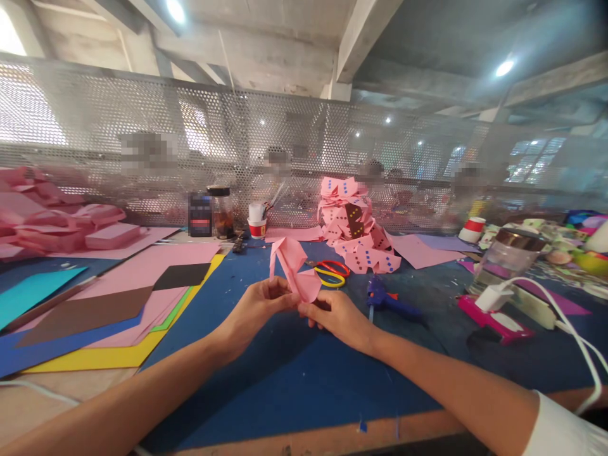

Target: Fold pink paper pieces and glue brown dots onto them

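Observation:
Between my two hands, above the blue table covering (228,392), is a folded piece of pink paper (291,258) with creased flaps standing up. My left hand (260,309) pinches its lower left edge between thumb and fingers. On the other side, my right hand (335,311) grips the bottom right corner, its fingertips close to the left ones. Just behind the paper lie scissors (332,278) with red and yellow handles. A blue glue gun (392,301) rests right of my right hand.
Coloured sheets (114,310) are spread at the left, with a pink paper heap (57,209) behind. Dotted pink pieces (351,228) are piled at the back. On the right stand a lidded jar (506,256) and a pink power strip (496,320) with white cables. A perforated metal screen (285,133) runs behind.

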Tool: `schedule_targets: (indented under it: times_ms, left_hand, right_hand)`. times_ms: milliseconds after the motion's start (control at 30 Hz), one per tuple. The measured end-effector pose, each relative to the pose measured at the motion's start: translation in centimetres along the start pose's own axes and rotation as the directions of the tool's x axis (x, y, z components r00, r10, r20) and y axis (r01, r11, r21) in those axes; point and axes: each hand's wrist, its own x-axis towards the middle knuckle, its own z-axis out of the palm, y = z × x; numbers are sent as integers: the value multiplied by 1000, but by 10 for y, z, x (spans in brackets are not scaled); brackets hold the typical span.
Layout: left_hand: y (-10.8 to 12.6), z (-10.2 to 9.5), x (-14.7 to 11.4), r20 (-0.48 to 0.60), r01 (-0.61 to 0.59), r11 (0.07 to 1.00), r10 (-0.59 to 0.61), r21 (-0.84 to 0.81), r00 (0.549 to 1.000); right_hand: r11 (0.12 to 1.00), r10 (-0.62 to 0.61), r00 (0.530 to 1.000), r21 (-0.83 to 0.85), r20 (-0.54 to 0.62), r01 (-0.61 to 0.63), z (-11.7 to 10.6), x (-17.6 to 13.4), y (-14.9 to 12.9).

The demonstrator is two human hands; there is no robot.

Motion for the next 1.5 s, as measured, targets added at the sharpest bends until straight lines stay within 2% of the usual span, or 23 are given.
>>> schedule_targets:
  times_ms: [300, 1500]
  left_hand:
    - [1, 0, 1, -24, 19, 1000, -19, 12, 1000]
    - [2, 3, -1, 44, -17, 1000, 17, 5, 999]
  right_hand:
    - [1000, 9, 1000, -1, 11, -9, -1, -1, 0]
    - [999, -44, 998, -13, 47, 45, -6, 0, 0]
